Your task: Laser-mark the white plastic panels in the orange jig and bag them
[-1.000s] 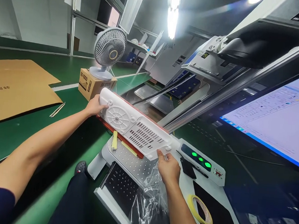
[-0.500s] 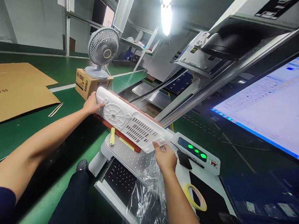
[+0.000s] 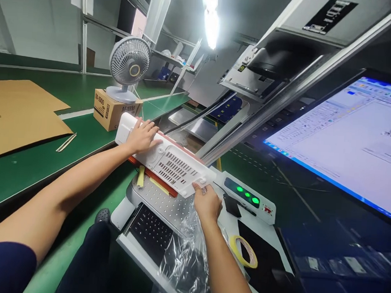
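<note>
Plainly, in the head view, both hands are on one thing: a long white panel [image 3: 177,166] with slotted vents, stretched aslant between them. The left hand [image 3: 143,138] lies palm down across its far end, fingers spread and not curled round it. The right hand [image 3: 208,203] pinches the near end at the corner, thumb on the upper face. Under the panel, between the hands, runs an orange-red edge [image 3: 161,180], with a yellow piece [image 3: 141,177] just beside it, below the left hand. Nearer the body than the panel is a perforated metal plate [image 3: 161,202]; whether the panel rests on anything there cannot be told. Below that, between the forearms, a black keyboard [image 3: 152,228] sits in a tray, and crumpled clear plastic [image 3: 187,257] hangs just below the right hand. To the right of the right hand are a box with three green lights [image 3: 265,207] and, closer to the body, a roll of yellow tape [image 3: 234,246] on a black mat [image 3: 265,267]. Beyond the left hand, a grey fan [image 3: 129,61] stands on a carton [image 3: 109,116] on the green counter [image 3: 23,170]; a cardboard sheet [image 3: 19,121] lies well to that hand's left. Far right of both hands is a lit monitor [image 3: 343,139].
</note>
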A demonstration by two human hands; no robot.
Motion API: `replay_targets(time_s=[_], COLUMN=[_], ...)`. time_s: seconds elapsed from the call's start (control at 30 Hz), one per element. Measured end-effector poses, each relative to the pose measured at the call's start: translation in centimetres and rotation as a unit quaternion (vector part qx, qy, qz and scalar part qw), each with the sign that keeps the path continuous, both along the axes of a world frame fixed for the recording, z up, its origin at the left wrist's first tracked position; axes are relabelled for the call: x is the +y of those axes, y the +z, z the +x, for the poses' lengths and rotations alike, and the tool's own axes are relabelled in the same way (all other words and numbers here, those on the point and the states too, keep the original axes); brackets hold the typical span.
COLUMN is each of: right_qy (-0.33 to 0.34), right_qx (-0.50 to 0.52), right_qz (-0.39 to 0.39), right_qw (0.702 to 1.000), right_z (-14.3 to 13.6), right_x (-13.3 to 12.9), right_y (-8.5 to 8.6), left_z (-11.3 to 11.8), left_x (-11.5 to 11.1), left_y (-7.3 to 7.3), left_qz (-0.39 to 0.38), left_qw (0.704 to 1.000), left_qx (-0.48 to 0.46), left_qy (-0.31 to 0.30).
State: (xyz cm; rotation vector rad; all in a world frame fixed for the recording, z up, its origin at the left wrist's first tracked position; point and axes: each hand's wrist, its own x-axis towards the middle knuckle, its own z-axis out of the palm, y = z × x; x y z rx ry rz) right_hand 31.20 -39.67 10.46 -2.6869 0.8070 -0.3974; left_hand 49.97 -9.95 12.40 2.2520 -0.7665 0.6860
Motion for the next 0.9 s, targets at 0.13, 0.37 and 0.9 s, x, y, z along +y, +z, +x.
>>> replay_targets(time_s=[0.13,0.37,0.9], right_qy=[0.005,-0.003,0.050], right_qx=[-0.004,0.017,-0.004], right_qz=[0.007,0.028,0.170], right_qw=[1.000,0.999,0.984], right_z=[-0.1,-0.2,-12.5], right_x=[-0.1,0.2,0.8], right_y=[-0.1,0.0,1.0], left_z=[0.2,-0.6,-11.6], left_x=[0.0,-0.1,2.1], left_y=[-0.5,-0.3,-1.6], left_qz=[-0.021,0.117,0.054], left_qw=[1.000,0.988,0.998], left_qx=[-0.013,-0.051,-0.016], left_qy=[0.004,0.091,0.016])
